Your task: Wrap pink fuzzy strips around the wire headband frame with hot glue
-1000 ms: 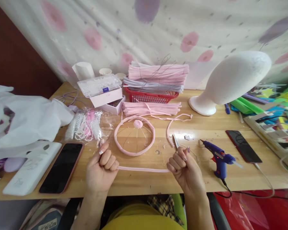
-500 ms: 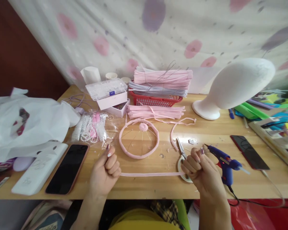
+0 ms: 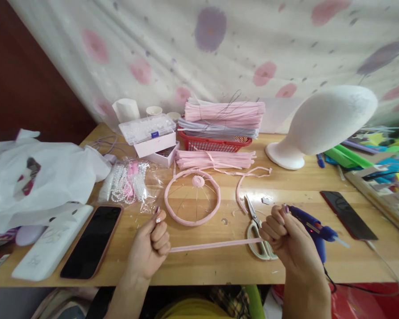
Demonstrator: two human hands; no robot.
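Observation:
A thin pink pipe cleaner [image 3: 213,244] is stretched between my two closed hands, above the front part of the table. My left hand [image 3: 154,241] grips its left end and my right hand [image 3: 279,230] its right end; the very ends are hidden in the fists. Just beyond lies a pink-wrapped ring [image 3: 193,221] with thin wire spokes and a pink coiled disc [image 3: 198,181] at its upper edge. Scissors [image 3: 253,221] with pale handles lie partly open beside my right hand. A blue glue gun [image 3: 314,230] is partly covered by that hand.
Pink pipe cleaner bundles [image 3: 216,158] lie before a red basket [image 3: 216,144]. A white foam head [image 3: 329,119] stands back right. Phones [image 3: 92,241] lie at both sides, with a white power bank [image 3: 51,243] and bagged pearl beads [image 3: 126,181] at left.
My right hand has moved slightly right, uncovering more of the scissors and covering the glue gun's tip. The pipe cleaner now slants up to the right. The view has shifted a little.

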